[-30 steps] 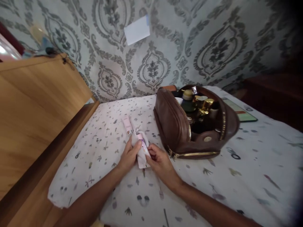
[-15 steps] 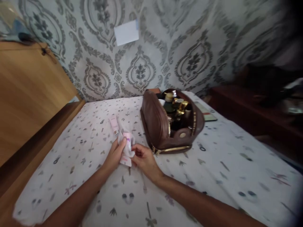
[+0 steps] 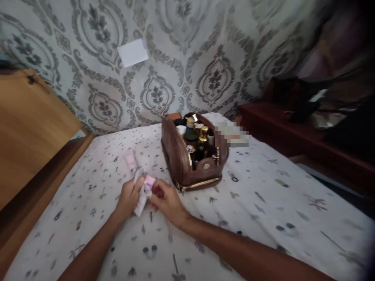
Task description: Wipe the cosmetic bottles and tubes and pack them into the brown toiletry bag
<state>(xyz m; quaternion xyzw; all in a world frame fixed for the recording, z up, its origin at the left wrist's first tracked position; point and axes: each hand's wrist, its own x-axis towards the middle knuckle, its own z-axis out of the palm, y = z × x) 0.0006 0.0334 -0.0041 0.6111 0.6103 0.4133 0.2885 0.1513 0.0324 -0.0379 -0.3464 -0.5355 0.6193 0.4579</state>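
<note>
My left hand is closed on a thin whitish wrapper with a small pink and purple item at its upper end. The fingers of my right hand are curled and pinched at the right side of the same wrapper and item. Just beyond my left hand, a pink tube with a silvery cap end lies on the patterned sheet. To the right, a brown bag stands unzipped, packed with gold-topped and dark bottles.
A white sheet with small prints covers the surface. Behind it is a patterned wall with a white card. A wooden panel stands at the left, a dark red ledge at the right. A pixelated flat item lies behind the bag.
The view has turned to the right, so the bag and wall appear further left. The wrapper and pink item have tilted between my hands, and both hands still hold them.
</note>
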